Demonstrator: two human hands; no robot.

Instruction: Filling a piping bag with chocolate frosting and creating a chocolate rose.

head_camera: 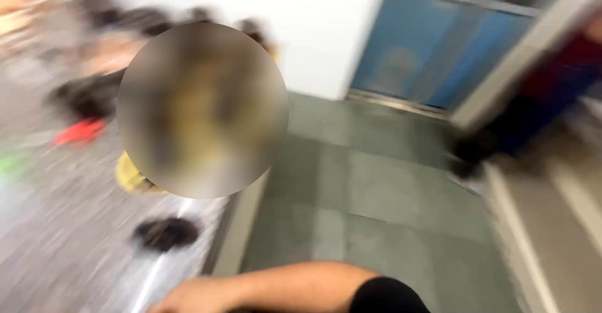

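Heavily motion-blurred view, edges smeared throughout. At the bottom edge, a bare forearm reaching leftward from a black sleeve, ending in a hand cut off by the frame; which hand it is, and whether open or closed, cannot be told, fingers out of sight. No other hand of the wearer in view. Just above and left of that hand, a small dark, matte, rounded lump lying on a speckled grey worktop with a shiny metal strip running along its near edge. Farther along the worktop, a flat red shape, a yellow rounded piece and a smear of green, all too blurred to identify. To the right of the worktop, a floor of large, smooth grey-green tiles. Beyond, a plain white wall and a blue panel in a pale metal frame. At the right edge, another person in dark red and blue clothing.
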